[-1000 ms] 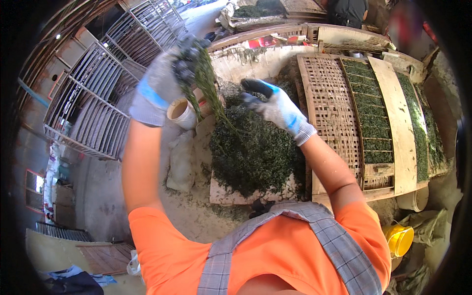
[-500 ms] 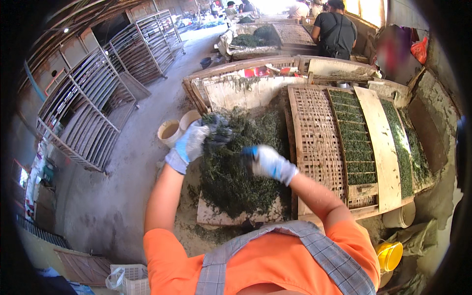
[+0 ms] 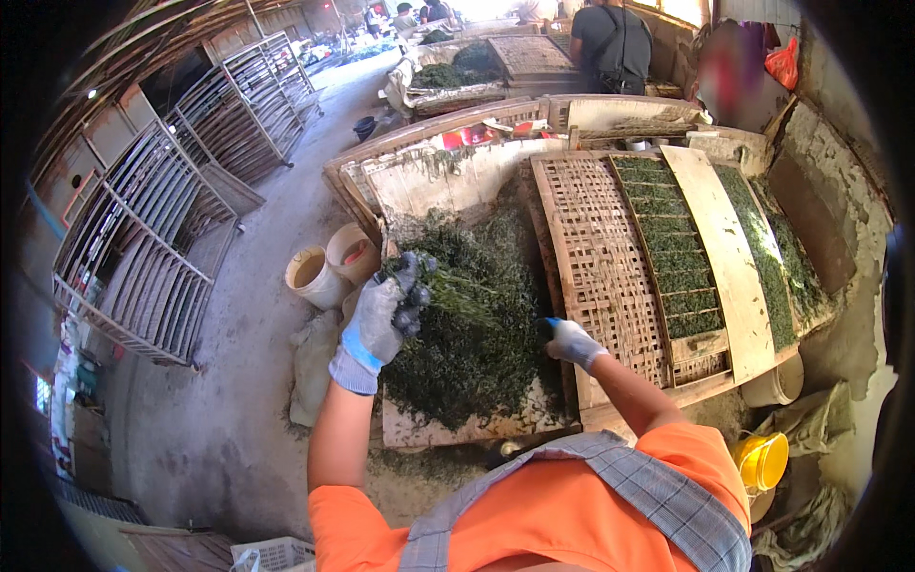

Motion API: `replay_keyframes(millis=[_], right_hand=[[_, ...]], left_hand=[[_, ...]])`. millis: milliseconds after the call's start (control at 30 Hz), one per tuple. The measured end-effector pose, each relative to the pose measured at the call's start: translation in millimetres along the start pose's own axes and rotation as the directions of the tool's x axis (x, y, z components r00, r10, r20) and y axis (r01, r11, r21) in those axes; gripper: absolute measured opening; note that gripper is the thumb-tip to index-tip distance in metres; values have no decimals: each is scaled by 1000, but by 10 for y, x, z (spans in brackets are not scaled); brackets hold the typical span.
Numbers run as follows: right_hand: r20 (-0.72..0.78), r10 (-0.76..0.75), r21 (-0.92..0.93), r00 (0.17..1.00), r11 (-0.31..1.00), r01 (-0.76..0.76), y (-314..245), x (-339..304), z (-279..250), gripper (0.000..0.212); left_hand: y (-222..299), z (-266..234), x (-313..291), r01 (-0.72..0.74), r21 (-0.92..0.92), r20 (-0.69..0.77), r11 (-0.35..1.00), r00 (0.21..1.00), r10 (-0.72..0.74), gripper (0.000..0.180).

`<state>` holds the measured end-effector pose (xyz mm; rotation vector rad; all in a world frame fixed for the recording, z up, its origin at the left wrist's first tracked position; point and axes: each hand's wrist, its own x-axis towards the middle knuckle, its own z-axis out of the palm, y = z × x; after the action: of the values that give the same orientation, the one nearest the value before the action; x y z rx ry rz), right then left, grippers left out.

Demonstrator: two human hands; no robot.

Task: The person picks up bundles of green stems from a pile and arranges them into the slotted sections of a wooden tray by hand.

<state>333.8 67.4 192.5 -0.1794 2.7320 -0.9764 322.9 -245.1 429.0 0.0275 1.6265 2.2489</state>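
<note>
My left hand (image 3: 375, 319), in a white glove with dark grey fingers and a blue band, curls around a tuft of green plant strands (image 3: 448, 294). These strands trail rightward over a heap of dark green shredded plant matter (image 3: 462, 367), which lies on a pale board (image 3: 415, 426). My right hand (image 3: 575, 344), also gloved, is at the heap's right side, next to the frame of a woven lattice panel (image 3: 605, 248). Its fingers look closed around something dark and blue, too small and blurred to name.
Right of the lattice lie a slatted tray of greens (image 3: 677, 253) and a plain plank (image 3: 724, 276). Two buckets (image 3: 313, 275) stand left of the heap. A yellow bucket (image 3: 762, 461) is at lower right. Slatted racks (image 3: 143, 248) line the left. A person (image 3: 615, 48) works beyond the wooden wall.
My right hand has moved right, from over the heap to beside the lattice panel. My left hand has shifted slightly down, and bright green strands now stretch from it. The view has shifted a little.
</note>
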Motion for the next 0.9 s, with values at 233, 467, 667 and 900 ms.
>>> replay_keyframes(millis=[233,467,667,900], right_hand=[[33,-340,746,940,634,203,-836,-700,-403,48],[-220,-139,839,965,-532,115,35,-1035,-404,58],[-254,95,885,962,-378,271,1600,-2367,-1135,49],[-463,-114,781,879,-521,344,4177,-3006,-2213,38]], left_hand=[[-716,794,10,224,281,140,933,952,-271,32],[-2280,1766,-63,-322,409,329,854,925,191,16],[-3465,3131,-172,528,5,429,849,766,-478,9],[-4196,4725,439,645,285,321,709,633,-704,14]])
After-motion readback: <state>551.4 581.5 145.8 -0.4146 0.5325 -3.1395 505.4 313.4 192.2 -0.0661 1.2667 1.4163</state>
